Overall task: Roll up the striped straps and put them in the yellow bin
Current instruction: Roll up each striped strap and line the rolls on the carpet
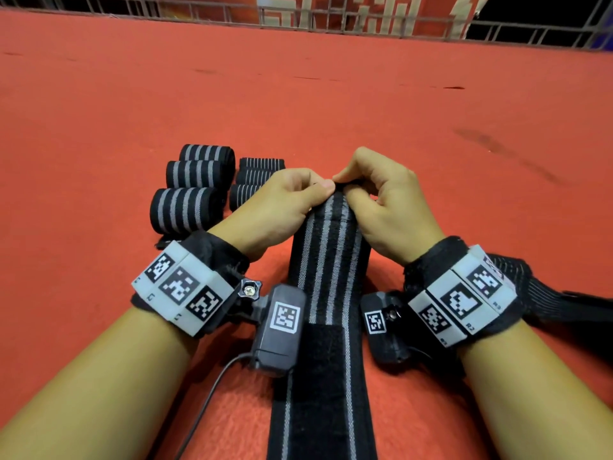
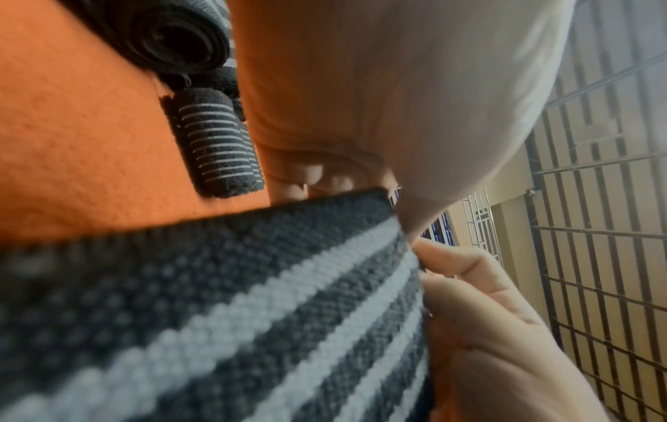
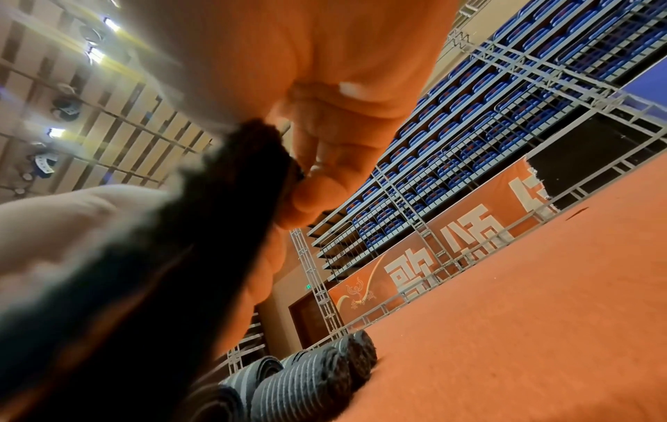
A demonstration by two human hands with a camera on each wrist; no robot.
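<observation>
A long black strap with grey stripes (image 1: 326,277) runs from the bottom of the head view up to both hands. My left hand (image 1: 292,197) and right hand (image 1: 374,194) pinch its far end, which is raised off the red floor. In the left wrist view the striped strap (image 2: 252,299) fills the lower half, with fingers (image 2: 469,274) at its edge. The right wrist view shows the dark strap (image 3: 202,228) pinched by fingertips (image 3: 317,194). No yellow bin is in view.
Several rolled striped straps (image 1: 189,194) lie in two rows on the red carpet (image 1: 298,94) just left of my hands. Another loose strap (image 1: 537,293) lies by my right wrist. A metal fence (image 1: 331,18) borders the far edge.
</observation>
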